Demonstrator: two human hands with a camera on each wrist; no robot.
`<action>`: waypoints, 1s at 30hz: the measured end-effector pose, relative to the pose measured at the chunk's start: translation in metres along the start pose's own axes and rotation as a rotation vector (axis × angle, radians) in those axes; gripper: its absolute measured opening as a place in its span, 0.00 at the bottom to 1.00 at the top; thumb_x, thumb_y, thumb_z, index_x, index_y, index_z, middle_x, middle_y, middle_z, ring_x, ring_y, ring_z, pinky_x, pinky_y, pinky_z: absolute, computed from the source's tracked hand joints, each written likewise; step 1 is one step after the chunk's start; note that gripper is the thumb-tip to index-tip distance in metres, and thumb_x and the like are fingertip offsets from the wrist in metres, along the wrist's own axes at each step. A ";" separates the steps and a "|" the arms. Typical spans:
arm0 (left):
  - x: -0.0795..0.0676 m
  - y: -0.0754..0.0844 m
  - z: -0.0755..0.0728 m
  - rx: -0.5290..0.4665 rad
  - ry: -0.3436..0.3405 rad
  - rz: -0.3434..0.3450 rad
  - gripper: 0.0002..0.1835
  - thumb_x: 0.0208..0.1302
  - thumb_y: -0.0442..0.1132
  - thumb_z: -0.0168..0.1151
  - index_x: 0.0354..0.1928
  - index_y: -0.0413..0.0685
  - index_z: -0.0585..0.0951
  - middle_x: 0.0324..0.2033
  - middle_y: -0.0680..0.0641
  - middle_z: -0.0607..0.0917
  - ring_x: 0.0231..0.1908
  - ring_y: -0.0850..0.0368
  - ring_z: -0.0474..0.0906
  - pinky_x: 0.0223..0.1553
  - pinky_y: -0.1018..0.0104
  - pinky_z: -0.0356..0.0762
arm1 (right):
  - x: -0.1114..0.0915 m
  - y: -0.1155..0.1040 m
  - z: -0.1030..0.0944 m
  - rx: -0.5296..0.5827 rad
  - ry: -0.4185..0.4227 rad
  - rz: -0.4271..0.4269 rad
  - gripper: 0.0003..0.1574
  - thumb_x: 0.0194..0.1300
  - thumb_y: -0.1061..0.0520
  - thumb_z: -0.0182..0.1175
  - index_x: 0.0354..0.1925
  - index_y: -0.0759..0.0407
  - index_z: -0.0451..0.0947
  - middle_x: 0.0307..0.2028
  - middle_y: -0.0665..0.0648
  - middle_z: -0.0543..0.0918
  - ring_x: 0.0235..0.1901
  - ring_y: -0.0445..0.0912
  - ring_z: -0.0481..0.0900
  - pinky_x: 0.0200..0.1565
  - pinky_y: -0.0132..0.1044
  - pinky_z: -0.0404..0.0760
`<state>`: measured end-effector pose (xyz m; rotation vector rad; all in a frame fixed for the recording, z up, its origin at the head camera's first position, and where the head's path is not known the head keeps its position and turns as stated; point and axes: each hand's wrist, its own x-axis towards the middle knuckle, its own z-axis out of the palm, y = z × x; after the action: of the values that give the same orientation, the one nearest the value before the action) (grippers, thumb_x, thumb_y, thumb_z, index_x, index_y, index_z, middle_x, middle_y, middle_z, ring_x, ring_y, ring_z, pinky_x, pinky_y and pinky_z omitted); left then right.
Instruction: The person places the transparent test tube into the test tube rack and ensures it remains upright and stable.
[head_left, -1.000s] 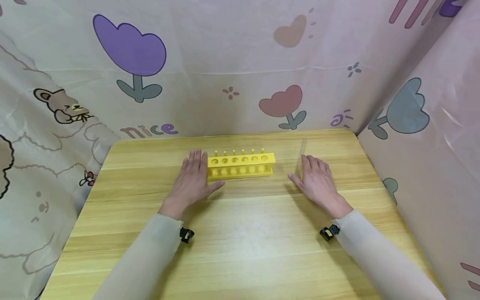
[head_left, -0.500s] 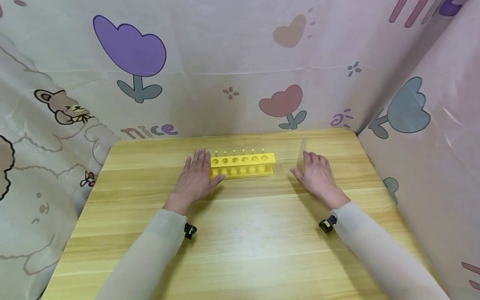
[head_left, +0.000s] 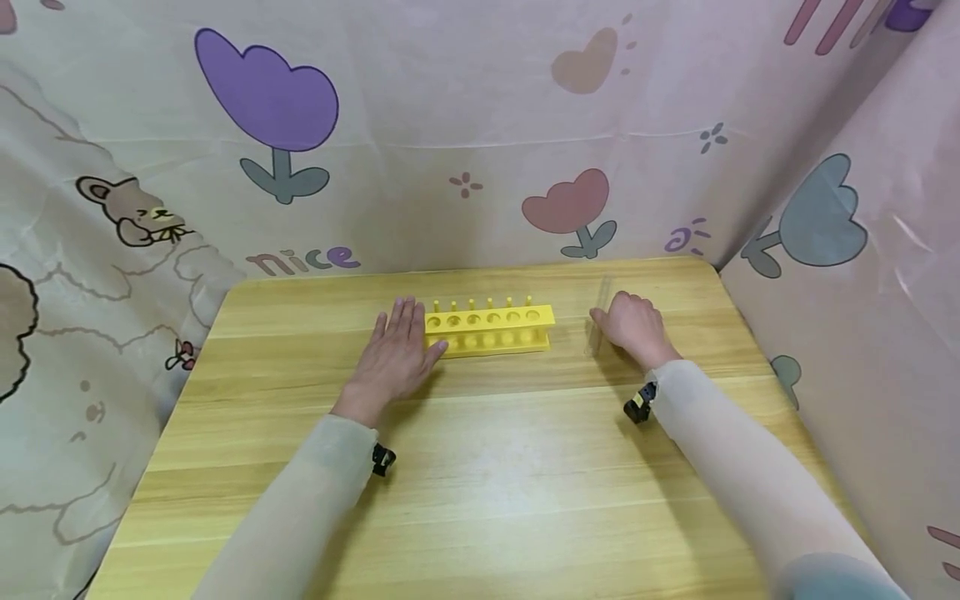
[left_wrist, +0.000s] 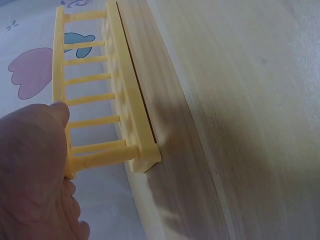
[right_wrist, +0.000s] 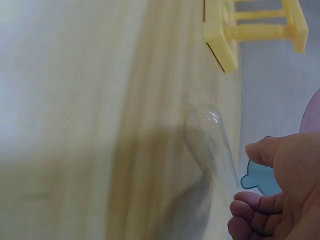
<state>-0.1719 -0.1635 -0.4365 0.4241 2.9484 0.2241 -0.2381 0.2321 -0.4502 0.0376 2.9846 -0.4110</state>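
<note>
A yellow test tube rack (head_left: pixel 489 330) with a row of round holes and upright pegs stands on the table. My left hand (head_left: pixel 392 354) rests against its left end, fingers straight, the thumb along its front; in the left wrist view the thumb (left_wrist: pixel 60 112) touches the upper plate. To the right of the rack lies a clear test tube (right_wrist: pixel 212 137), slanting away from me. My right hand (head_left: pixel 636 327) is close over it, fingers bent. The right wrist view shows a gap between thumb (right_wrist: pixel 262 150) and fingers (right_wrist: pixel 245 210), right at the tube's side.
The wooden table (head_left: pixel 480 483) reaches back to a patterned curtain (head_left: pixel 420 108). Another curtain side (head_left: pixel 832 217) hangs along the right edge. Small black devices are strapped at the left wrist (head_left: pixel 383 459) and right wrist (head_left: pixel 640 403).
My right hand has moved slightly forward and its fingers have bent beside the tube. My left hand has shifted a little right with the rack, its fingers still straight.
</note>
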 end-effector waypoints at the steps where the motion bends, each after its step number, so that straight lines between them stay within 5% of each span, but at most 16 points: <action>1: 0.000 0.000 0.001 -0.004 0.002 0.000 0.46 0.84 0.64 0.32 0.84 0.36 0.38 0.84 0.35 0.35 0.84 0.40 0.28 0.83 0.41 0.29 | 0.003 -0.001 0.000 0.011 -0.022 0.022 0.36 0.80 0.38 0.51 0.46 0.73 0.76 0.45 0.75 0.83 0.47 0.68 0.81 0.52 0.65 0.81; 10: 0.001 0.001 0.002 0.001 0.003 -0.004 0.46 0.84 0.64 0.30 0.84 0.36 0.37 0.84 0.36 0.34 0.84 0.41 0.28 0.83 0.41 0.29 | 0.016 0.000 0.003 0.056 -0.135 0.127 0.33 0.79 0.35 0.49 0.34 0.62 0.77 0.39 0.66 0.83 0.38 0.58 0.79 0.40 0.50 0.79; 19: 0.001 0.001 0.001 0.005 0.000 -0.010 0.45 0.84 0.64 0.30 0.84 0.36 0.38 0.84 0.36 0.35 0.84 0.41 0.28 0.83 0.41 0.29 | 0.021 -0.003 0.008 0.141 -0.143 0.177 0.32 0.79 0.38 0.47 0.37 0.64 0.77 0.45 0.69 0.83 0.43 0.59 0.79 0.46 0.53 0.81; 24: 0.001 0.001 0.001 0.007 0.004 -0.007 0.45 0.85 0.63 0.32 0.84 0.35 0.38 0.84 0.35 0.35 0.84 0.40 0.29 0.83 0.41 0.30 | 0.018 -0.001 0.007 0.244 -0.119 0.195 0.37 0.80 0.40 0.46 0.25 0.65 0.80 0.50 0.73 0.84 0.43 0.59 0.78 0.44 0.49 0.80; 27: 0.001 0.001 0.001 0.011 -0.002 -0.013 0.45 0.85 0.63 0.30 0.84 0.35 0.37 0.84 0.36 0.34 0.84 0.41 0.28 0.83 0.41 0.30 | 0.015 -0.002 0.003 0.332 -0.071 0.198 0.37 0.80 0.39 0.49 0.19 0.60 0.77 0.38 0.67 0.85 0.33 0.54 0.77 0.36 0.44 0.77; 30: 0.001 0.001 0.002 0.015 -0.002 -0.014 0.45 0.85 0.63 0.30 0.84 0.35 0.38 0.84 0.36 0.34 0.84 0.41 0.28 0.84 0.41 0.31 | 0.009 -0.006 -0.006 0.410 -0.011 0.195 0.32 0.78 0.40 0.53 0.19 0.54 0.70 0.20 0.53 0.75 0.23 0.48 0.70 0.28 0.41 0.73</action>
<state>-0.1722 -0.1625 -0.4380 0.4047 2.9521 0.2005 -0.2476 0.2274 -0.4443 0.3596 2.7951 -0.9804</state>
